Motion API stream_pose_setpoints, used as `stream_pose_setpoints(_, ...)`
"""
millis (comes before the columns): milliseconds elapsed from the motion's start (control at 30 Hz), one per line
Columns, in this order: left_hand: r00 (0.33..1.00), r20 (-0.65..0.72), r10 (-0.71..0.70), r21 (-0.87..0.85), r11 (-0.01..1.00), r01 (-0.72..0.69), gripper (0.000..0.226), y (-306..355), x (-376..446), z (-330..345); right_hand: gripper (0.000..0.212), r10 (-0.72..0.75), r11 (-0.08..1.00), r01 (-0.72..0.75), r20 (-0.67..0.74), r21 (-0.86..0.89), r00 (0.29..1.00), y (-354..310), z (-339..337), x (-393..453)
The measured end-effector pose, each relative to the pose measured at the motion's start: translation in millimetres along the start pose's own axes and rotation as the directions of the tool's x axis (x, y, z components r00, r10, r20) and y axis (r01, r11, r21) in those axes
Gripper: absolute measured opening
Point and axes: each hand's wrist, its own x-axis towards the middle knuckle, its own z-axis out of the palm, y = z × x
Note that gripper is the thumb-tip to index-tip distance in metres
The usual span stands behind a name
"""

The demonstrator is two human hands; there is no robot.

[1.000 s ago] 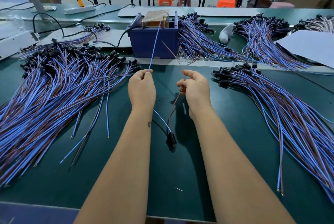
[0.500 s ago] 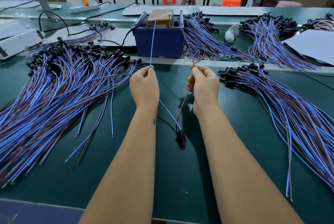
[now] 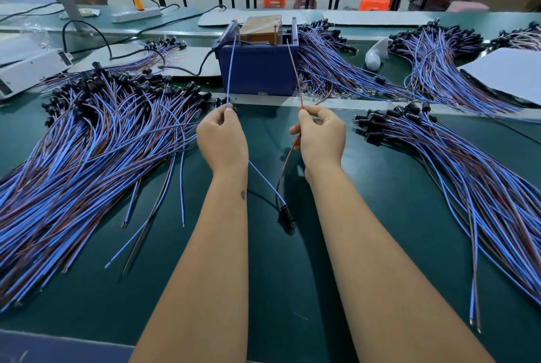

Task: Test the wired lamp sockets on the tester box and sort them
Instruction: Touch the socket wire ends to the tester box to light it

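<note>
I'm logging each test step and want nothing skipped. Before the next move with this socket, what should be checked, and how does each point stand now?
1. Left hand pinches the blue wire: ok.
2. Right hand pinches the brown wire: ok.
3. Both wire tips reach the top of the tester box: ok.
4. Tips actually touch its contacts: cannot tell.
5. Socket hangs free between the forearms, not snagged in either pile: ok.
6. Lamp lit: cannot tell.
</note>
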Motion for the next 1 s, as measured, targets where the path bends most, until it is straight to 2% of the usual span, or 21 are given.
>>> stream_pose_setpoints(300, 0.998, 0.057, -0.037, 0.006, 0.999, 0.036, 0.029, -4.9, 7.9, 1.9, 0.016, -0.066, 0.988, 0.071, 0.044, -0.134, 0.997, 7.6, 1.0, 0.0)
stream_pose_setpoints(1000, 0.999, 0.038, -0.034, -0.036, 0.999, 0.035, 0.027, -6.9, 9.9, 1.0, 0.013, -0.067, 0.987, 0.077, 0.077, -0.138, 0.995, 7.1, 0.3, -1.3)
